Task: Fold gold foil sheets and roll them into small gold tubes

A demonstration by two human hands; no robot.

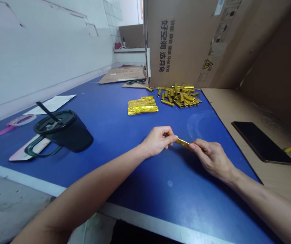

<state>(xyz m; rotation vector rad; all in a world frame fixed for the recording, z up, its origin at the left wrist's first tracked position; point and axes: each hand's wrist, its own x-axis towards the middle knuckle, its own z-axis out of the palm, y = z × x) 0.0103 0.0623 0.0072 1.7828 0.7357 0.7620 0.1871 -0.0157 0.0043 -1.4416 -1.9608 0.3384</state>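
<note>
Between my two hands a narrow gold foil strip [182, 143] is held just above the blue table [135, 176]. My left hand [160, 139] pinches its left end, fingers curled. At the other end, my right hand [211, 156] grips it between thumb and forefinger. Beyond my hands lies a flat stack of gold foil pieces [142, 106]. Farther right, a heap of small gold foil tubes [178, 95] rests near the upright cardboard, with a few tubes lying loose at its left.
A dark lidded mug [66, 130] with a straw stands at left, by a phone-like slab [20, 150], a tape roll [23, 120] and white paper [51, 104]. A large cardboard box [186, 44] rises behind. A black flat device [261, 142] lies on cardboard at right.
</note>
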